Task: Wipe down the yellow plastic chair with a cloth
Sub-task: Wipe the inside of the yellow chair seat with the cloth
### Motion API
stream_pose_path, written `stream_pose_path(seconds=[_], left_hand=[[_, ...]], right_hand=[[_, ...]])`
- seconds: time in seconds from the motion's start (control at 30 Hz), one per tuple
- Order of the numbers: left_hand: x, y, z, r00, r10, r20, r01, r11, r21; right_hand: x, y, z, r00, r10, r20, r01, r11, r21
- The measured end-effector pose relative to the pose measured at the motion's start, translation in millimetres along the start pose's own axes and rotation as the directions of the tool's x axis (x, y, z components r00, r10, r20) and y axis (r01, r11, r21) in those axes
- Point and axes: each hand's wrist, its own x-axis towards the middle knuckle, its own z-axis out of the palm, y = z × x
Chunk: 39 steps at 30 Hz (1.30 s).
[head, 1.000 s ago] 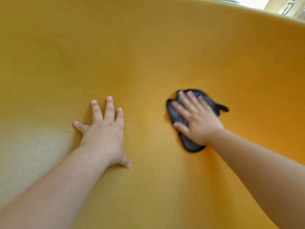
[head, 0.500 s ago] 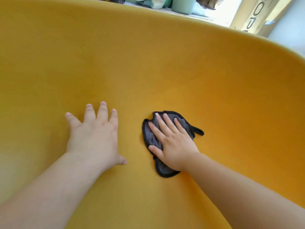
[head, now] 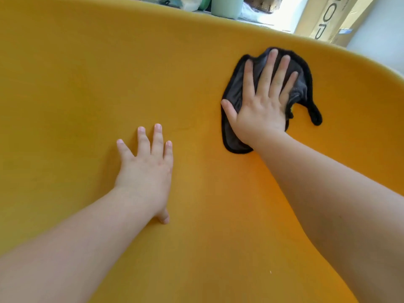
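The yellow plastic chair fills almost the whole view; I look into its curved shell. My right hand lies flat with spread fingers on a dark grey cloth, pressing it against the chair's back wall just below the upper rim. A corner of the cloth hangs out to the right of the hand. My left hand rests palm down on the bare yellow surface, lower and to the left, with fingers apart and nothing in it.
Beyond the chair's rim stand a pale green cup, some bags or wrappers and a cardboard box with dark lettering at the upper right.
My right hand has slid the cloth up and to the right, from the middle of the shell toward the rim. The left hand stays planted on the chair.
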Motion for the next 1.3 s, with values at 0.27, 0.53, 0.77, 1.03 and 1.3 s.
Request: stream_pose_path(seconds=[0.27,0.53,0.77,1.03,1.3], left_hand=[[0,-1,4,1.000,0.015,-0.010,-0.015,0.995,-0.095],[-2,-2,2,0.999,0.033,-0.001,-0.033,0.995,-0.098],[-2,-1,3,0.999,0.038,0.001,-0.038,0.993,-0.114],[-2,-3,5,0.999,0.048,0.009,-0.047,0.993,-0.109],[-2,-2,5,0.999,0.048,0.005,-0.047,0.993,-0.109]], right_hand=[[-58,-18,29,0.660,-0.750,0.037,0.749,0.661,0.044],[58,48,-16,0.725,-0.689,-0.009,0.665,0.703,-0.250],[-49,-41,22,0.905,-0.426,-0.020,0.426,0.901,0.079],[38,25,-2,0.803,-0.588,-0.099,0.578,0.809,-0.113],[-38,-63,22,0.951,-0.298,-0.079,0.307,0.939,0.158]])
